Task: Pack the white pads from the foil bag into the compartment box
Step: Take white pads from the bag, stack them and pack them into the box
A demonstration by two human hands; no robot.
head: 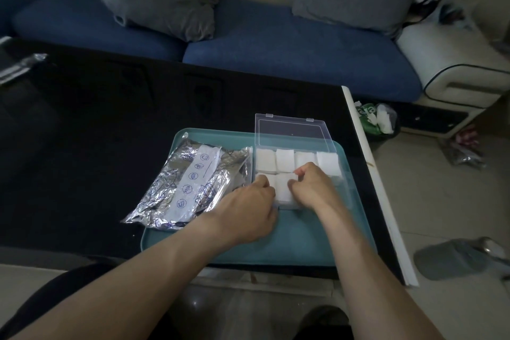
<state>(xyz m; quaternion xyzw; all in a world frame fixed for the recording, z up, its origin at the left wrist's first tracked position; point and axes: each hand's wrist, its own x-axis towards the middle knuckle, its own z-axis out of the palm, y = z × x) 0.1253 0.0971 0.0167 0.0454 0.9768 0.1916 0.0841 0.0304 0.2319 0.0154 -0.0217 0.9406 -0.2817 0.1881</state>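
Both hands work inside the compartment box (296,171). The left hand (248,207) and right hand (311,188), close together, press white pads (284,188) into its near row, apparently seating them. The foil bag (190,182) lies just left of the box.

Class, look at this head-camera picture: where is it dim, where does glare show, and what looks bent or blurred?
Head view: the room is dim and the black table shows almost no detail; the foil bag catches bright glints; the white pads look washed out; the wide lens bends the table's white edge; the grey slipper at the right is smeared.
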